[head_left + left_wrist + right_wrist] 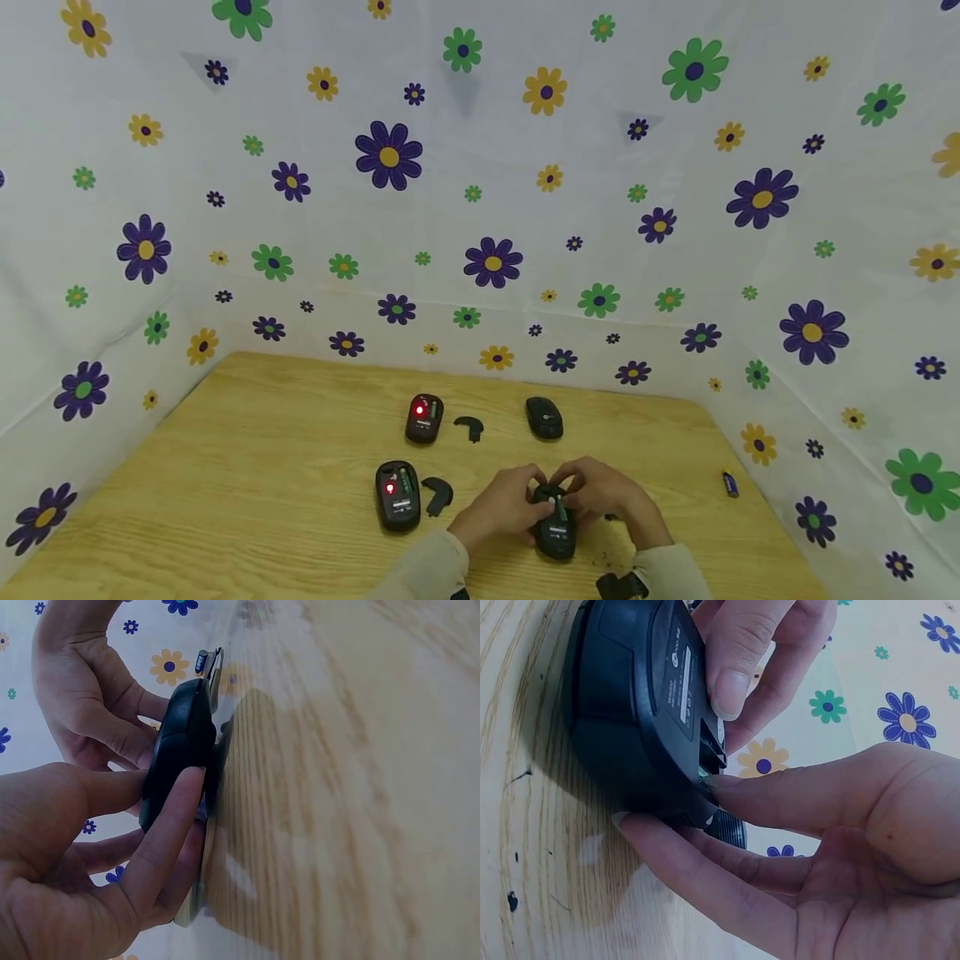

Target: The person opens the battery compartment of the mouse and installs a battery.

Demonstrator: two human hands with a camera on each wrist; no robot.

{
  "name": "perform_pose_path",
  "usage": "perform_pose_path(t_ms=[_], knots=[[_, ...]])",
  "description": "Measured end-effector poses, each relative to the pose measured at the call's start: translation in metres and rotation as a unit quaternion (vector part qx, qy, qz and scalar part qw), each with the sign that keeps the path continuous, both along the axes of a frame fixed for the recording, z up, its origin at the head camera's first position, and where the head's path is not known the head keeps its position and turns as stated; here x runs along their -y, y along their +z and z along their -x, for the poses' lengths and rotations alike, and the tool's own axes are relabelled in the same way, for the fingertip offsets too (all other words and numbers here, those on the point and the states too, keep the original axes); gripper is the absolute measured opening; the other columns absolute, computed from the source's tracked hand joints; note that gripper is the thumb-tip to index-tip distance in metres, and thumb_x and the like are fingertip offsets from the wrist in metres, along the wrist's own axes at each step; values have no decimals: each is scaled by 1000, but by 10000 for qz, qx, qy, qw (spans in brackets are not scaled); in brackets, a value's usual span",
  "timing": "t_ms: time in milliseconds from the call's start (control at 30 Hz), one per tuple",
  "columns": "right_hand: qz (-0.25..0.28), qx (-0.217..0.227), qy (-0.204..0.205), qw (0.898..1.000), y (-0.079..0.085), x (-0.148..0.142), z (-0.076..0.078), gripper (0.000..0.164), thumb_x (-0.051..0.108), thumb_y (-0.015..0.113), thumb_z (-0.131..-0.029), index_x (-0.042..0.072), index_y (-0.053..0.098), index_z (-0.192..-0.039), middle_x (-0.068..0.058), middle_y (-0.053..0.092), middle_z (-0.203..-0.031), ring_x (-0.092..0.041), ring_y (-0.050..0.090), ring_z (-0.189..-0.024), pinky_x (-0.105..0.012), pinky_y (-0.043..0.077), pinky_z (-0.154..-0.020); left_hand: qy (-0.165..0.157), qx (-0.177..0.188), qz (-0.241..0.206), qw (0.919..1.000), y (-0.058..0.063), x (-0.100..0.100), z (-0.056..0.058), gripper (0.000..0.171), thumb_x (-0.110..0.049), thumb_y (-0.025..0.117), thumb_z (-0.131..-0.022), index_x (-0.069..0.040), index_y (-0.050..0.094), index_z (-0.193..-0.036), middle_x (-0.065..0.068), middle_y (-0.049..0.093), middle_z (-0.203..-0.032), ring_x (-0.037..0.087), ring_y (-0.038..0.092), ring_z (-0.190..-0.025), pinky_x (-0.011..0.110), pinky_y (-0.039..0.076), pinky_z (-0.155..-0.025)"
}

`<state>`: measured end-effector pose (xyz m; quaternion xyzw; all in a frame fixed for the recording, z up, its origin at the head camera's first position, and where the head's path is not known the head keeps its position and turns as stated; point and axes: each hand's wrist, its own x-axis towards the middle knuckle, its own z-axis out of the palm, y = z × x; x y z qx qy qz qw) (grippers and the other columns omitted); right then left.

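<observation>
A black computer mouse (557,543) is held bottom-up between both hands, its battery compartment uncovered with a greenish battery (562,507) showing inside. My left hand (504,502) grips the mouse from the left side, its thumb over the underside near the compartment. From the other side my right hand (600,487) pinches the compartment end. In the right wrist view, the right thumb (780,796) presses into the compartment opening, while the fingers reach under the mouse's edge. The left wrist view shows the mouse (176,739) side-on, close to the tabletop.
Two upturned mice, one farther back (425,427) and one nearer (398,504), glow red on the wooden table (277,467). Curved black covers (471,427) lie beside them. Another mouse (544,418) stands upright behind my hands. A loose battery (731,484) lies at the right edge.
</observation>
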<state>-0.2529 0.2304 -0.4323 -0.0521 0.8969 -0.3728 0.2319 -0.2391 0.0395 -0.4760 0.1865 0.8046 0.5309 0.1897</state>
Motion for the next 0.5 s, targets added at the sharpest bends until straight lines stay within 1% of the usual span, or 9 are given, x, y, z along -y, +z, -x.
perform_pose_path(t_ms=[67, 133, 200, 267, 400, 500], knots=[[-16, 25, -45, 10000, 0, 0, 1, 35, -13, 62, -92, -1, 69, -124, -21, 70, -105, -28, 74, -86, -46, 67, -70, 0, 13, -10, 10000, 0, 0, 0, 30, -14, 70, -99, -5, 59, -126, 9, 64, -86, 17, 68, -57, 28, 59, -49], [9, 47, -6, 10000, -1, -1, 1, 35, -12, 62, -92, -1, 68, -125, -21, 71, -105, -28, 74, -86, -46, 67, -70, 26, -23, 45, 10000, -1, 0, 1, 34, -16, 69, -100, -4, 59, -130, 9, 65, -88, 17, 67, -58, 28, 59, -49], [9, 32, 33, 10000, -1, -2, 1, 33, -10, 61, -94, -1, 68, -125, -20, 71, -105, -28, 74, -85, -46, 67, -70, 60, -113, 166, 9998, -1, 1, 1, 36, -17, 67, -101, -3, 58, -133, 8, 66, -88, 17, 68, -57, 28, 59, -50], [7, -75, 155, 9999, 0, -5, 1, 31, -7, 60, -95, -1, 69, -124, -19, 72, -104, -28, 74, -84, -46, 66, -69, 136, -232, 358, 9990, 1, 2, 3, 38, -21, 65, -103, -3, 58, -136, 7, 67, -89, 15, 67, -60, 29, 59, -53], [-53, -406, 321, 9986, 4, -10, 1, 27, -1, 61, -97, -1, 69, -123, -18, 73, -103, -28, 73, -84, -45, 66, -69, 325, -327, 581, 9972, 8, 9, 9, 39, -26, 61, -105, -5, 57, -138, 8, 69, -93, 18, 70, -61, 31, 59, -61], [80, -529, 273, 9982, 6, -11, 2, 28, 1, 60, -99, -3, 67, -126, -19, 73, -105, -27, 72, -87, -45, 66, -71, 475, -368, 589, 9965, 15, 17, 15, 41, -25, 60, -106, -4, 55, -141, 11, 68, -96, 23, 72, -60, 36, 62, -63]])
